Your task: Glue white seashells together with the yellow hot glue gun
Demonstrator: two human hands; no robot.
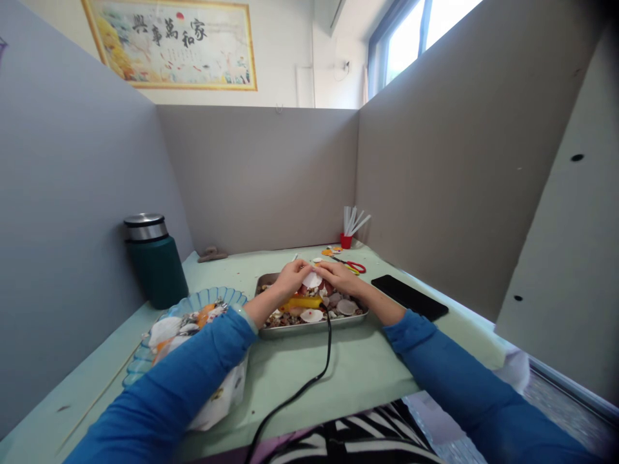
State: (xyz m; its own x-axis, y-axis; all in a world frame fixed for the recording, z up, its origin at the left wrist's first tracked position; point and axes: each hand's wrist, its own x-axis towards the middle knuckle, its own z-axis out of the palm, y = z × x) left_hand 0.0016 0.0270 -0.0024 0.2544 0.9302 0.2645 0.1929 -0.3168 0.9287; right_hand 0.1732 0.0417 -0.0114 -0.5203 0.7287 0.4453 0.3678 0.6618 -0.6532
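Over a metal tray (290, 332) of shells, my left hand (293, 276) and my right hand (339, 277) meet, with fingers pinched around a white shell (312, 280). The shell shows between and just below the fingertips; its upper part is covered by them. Below the hands, a yellow glue gun (302, 302) lies across the tray's contents, and its black cord (316, 377) runs down toward me. Loose shells, among them a pale scallop shell (312, 315), fill the tray around it.
A blue fluted dish (133, 368) of shells stands left, beside a green thermos (157, 270). Red-handled scissors (356, 266) and a black phone (410, 297) lie right. A red cup (346, 241) holds white glue sticks (355, 220). Grey partitions (261, 174) enclose the table.
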